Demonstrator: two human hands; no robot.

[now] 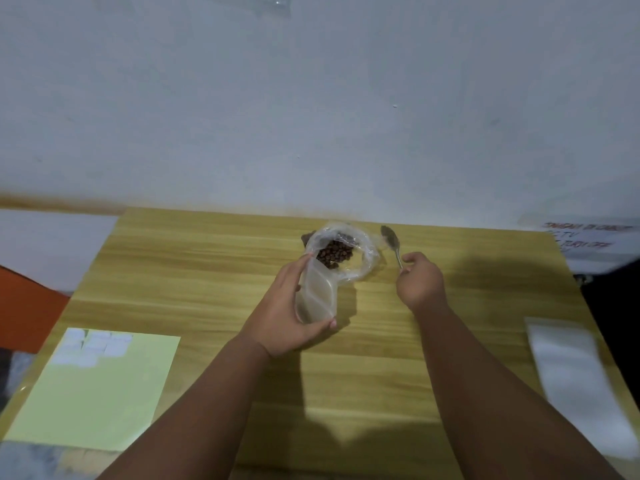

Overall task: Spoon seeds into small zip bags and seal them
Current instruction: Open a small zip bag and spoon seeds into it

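Brown seeds sit in an open plastic bag on the table. Left hand grips a small zip bag beside it, mouth ready; right hand pinches a spoon to scoop.

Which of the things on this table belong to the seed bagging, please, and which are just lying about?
Job: seeds in open bag; zip bag, held by left hand; spoon, pinched by right hand; clear pack, probably spare bags.
Lying about: green sheet with white labels; white paper; printed note.
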